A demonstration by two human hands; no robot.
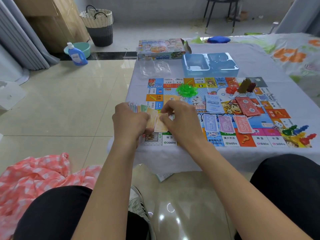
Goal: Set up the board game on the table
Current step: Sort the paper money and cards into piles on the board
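Both hands' grips point(129, 120) point(176, 118) curled around fanned paper money point(156, 122) over board point(225, 108).

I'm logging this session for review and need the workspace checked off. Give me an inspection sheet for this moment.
Surface: table under a pale cloth, game board lying flat near its front edge.
Job's things: green houses heaped on the board; red houses; blue card deck; red card deck; three sorted money stacks; dice and pawns at the front right corner.
Clutter: game box, blue plastic insert tray, clear bags behind the board.
Grippers: left hand holds fanned banknotes; right hand pinches one.
Cables: nothing seen.
Surroundings: tiled floor, detergent bottle, woven basket, chair, pink checked bag.
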